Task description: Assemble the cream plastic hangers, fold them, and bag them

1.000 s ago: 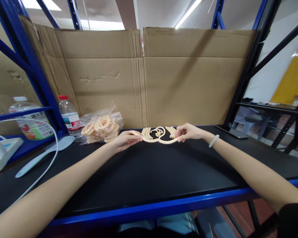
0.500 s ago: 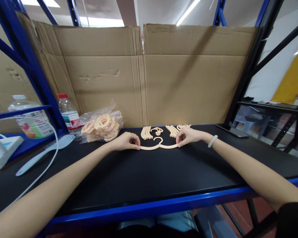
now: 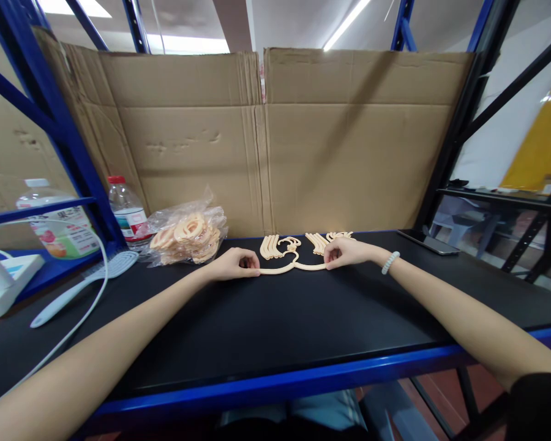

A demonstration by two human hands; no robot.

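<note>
A small beige plastic hanger (image 3: 294, 266) lies flat on the black shelf top (image 3: 275, 318) with its hook pointing away from me. My left hand (image 3: 236, 264) is closed round its left end. My right hand (image 3: 342, 253) pinches its right end; a pale beaded bracelet (image 3: 388, 262) sits on that wrist. Just behind the hanger lie loose beige parts: a stack of curved arms (image 3: 270, 245) on the left, hooks (image 3: 290, 242) in the middle, and more arms (image 3: 318, 241) on the right.
A clear bag of beige rings (image 3: 187, 234) lies at the left, beside a water bottle (image 3: 127, 212). Further left are a white cable (image 3: 80, 306) and a larger bottle (image 3: 57, 223). Cardboard sheets (image 3: 266, 141) wall the back. A phone (image 3: 428, 242) lies at the right.
The hanger was held up in front of the loose parts, then brought toward me and laid flat on the shelf. Both hands have kept hold of its ends.
</note>
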